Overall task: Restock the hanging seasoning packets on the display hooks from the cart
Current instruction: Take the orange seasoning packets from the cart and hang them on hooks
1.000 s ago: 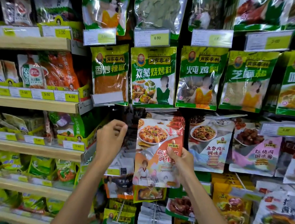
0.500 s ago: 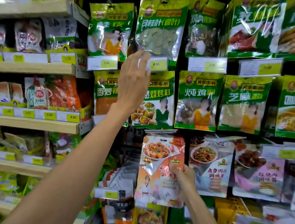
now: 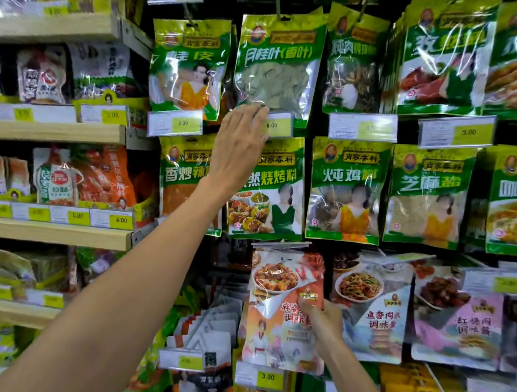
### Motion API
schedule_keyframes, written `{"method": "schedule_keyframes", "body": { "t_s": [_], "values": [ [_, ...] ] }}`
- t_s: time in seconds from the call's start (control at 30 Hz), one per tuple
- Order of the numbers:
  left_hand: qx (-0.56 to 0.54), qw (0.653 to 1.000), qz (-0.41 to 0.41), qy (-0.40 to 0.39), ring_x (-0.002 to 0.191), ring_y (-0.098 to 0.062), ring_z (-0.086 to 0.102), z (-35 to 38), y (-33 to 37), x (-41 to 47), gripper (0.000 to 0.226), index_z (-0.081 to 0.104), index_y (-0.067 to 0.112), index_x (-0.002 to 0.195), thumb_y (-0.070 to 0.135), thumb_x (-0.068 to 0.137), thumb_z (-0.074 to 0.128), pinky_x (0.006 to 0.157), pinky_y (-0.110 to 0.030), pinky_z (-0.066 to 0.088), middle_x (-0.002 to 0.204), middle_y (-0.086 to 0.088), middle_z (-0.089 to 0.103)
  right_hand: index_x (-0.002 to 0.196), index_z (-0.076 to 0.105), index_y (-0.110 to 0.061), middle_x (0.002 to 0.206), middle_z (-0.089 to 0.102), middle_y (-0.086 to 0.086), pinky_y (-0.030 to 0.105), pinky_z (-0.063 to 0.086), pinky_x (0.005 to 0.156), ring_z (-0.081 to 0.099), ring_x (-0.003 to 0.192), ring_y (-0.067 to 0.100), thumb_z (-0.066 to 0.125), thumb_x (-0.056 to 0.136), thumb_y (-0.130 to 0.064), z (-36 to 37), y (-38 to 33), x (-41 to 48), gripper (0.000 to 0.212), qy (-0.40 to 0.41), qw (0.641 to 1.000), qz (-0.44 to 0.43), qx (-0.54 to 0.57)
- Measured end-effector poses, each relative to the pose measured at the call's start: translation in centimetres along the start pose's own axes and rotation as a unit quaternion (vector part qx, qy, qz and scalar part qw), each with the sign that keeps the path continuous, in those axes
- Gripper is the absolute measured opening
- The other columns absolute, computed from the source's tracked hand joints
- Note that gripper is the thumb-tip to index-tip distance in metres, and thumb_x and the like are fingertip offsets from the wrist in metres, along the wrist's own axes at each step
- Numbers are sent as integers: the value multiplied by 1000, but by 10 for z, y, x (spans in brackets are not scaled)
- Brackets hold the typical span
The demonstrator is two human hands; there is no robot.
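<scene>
The orange-and-white glossy seasoning packet [image 3: 271,326] with a dish photo on its face sits low in the middle of the hook wall, in a tight slot. Its right edge overlaps the white-and-blue noodle-picture packet [image 3: 370,308] just beside it. Its top edge lies close under the green barbecue-spice packet [image 3: 270,197], and its bottom edge meets a white-and-yellow price tag marked 3.00 [image 3: 259,377]. The only open room is to its left, where there is a dark gap [image 3: 233,254] above a fan of white packet backs [image 3: 213,329]. Further left, the ends of the pale wooden shelves [image 3: 43,232] close that side.

The right grip [image 3: 322,319] comes up from below and pinches the packet at the middle of its right edge, thumb on the printed face. The packet stands upright with its long axis vertical and its front towards the camera; whether it hangs on a hook cannot be told.

The left grip [image 3: 239,151] is well above. It is released, with straight fingers laid flat against the bottom of the green clear-window bay-leaf packet [image 3: 278,69] and over part of the white-and-yellow price tag marked 6.00 [image 3: 278,126].
</scene>
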State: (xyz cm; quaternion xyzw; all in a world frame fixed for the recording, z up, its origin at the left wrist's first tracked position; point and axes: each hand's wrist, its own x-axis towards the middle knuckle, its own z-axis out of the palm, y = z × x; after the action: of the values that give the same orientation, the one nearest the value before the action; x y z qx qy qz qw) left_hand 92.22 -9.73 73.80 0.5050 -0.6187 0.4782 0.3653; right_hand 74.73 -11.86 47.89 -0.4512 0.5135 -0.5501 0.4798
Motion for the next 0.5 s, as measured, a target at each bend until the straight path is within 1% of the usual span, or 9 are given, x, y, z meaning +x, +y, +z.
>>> {"method": "schedule_keyframes", "body": {
  "t_s": [0.07, 0.13, 0.2, 0.27, 0.3, 0.33, 0.37, 0.4, 0.5],
  "values": [
    [3, 1000, 10, 0, 129, -31, 43, 0, -2, 1, 45, 42, 1, 137, 23, 99, 42, 113, -40, 30, 137, -17, 48, 83, 66, -7, 92, 70, 18, 44, 49, 88, 64, 92, 32, 68, 85, -11, 4, 1, 10, 5, 15, 1000, 10, -16],
    [4, 1000, 20, 6, 128, -30, 44, 0, -4, 1, 44, 43, 1, 136, 24, 99, 43, 112, -39, 31, 136, -17, 49, 75, 63, -10, 82, 67, 13, 43, 50, 84, 62, 84, 28, 69, 84, -12, 8, 3, 20, 11, 27, 999, 19, -26],
    [0, 1000, 26, 6, 128, -30, 44, -1, -6, 2, 44, 43, 1, 136, 24, 99, 44, 112, -38, 31, 136, -17, 49, 70, 61, -10, 77, 66, 12, 42, 51, 80, 59, 77, 25, 68, 84, -11, 13, 4, 28, 16, 41, 998, 27, -27],
    [-1, 1000, 28, 3, 128, -29, 44, -1, -7, 1, 45, 42, 1, 137, 23, 99, 44, 111, -36, 30, 136, -17, 48, 69, 62, -9, 76, 67, 12, 39, 50, 70, 59, 70, 24, 68, 83, -11, 17, 4, 33, 16, 63, 997, 28, -32],
    [-1, 1000, 28, 2, 128, -29, 43, -2, -7, 1, 45, 41, 1, 137, 23, 99, 44, 111, -35, 30, 136, -17, 48, 71, 63, -8, 75, 67, 11, 35, 47, 63, 58, 66, 22, 68, 83, -12, 19, 4, 35, 14, 76, 996, 27, -39],
    [-1, 1000, 29, 1, 128, -29, 43, -2, -7, 0, 45, 41, 1, 138, 23, 99, 44, 111, -34, 30, 136, -17, 48, 75, 65, -7, 76, 66, 11, 31, 43, 61, 56, 64, 21, 68, 82, -13, 21, 4, 36, 10, 88, 995, 26, -48],
    [-2, 1000, 30, 1, 127, -29, 43, -3, -7, 0, 44, 41, 1, 137, 22, 98, 45, 110, -34, 30, 136, -17, 48, 82, 67, -6, 79, 66, 12, 31, 41, 62, 56, 66, 22, 68, 82, -15, 22, 5, 36, 9, 96, 993, 25, -58],
    [-4, 1000, 30, 3, 127, -29, 44, -3, -6, 0, 44, 42, 1, 137, 21, 98, 46, 110, -34, 31, 135, -16, 49, 88, 68, -4, 84, 67, 14, 31, 41, 64, 57, 71, 25, 68, 83, -17, 22, 6, 36, 14, 100, 992, 24, -70],
    [-14, 999, 33, 5, 125, -29, 45, -5, -6, 0, 43, 43, 1, 136, 18, 96, 48, 107, -34, 33, 134, -17, 49, 104, 66, 1, 102, 69, 19, 34, 43, 73, 61, 93, 32, 65, 88, -27, 20, 12, 30, 32, 73, 990, 8, -124]
  ]
}}
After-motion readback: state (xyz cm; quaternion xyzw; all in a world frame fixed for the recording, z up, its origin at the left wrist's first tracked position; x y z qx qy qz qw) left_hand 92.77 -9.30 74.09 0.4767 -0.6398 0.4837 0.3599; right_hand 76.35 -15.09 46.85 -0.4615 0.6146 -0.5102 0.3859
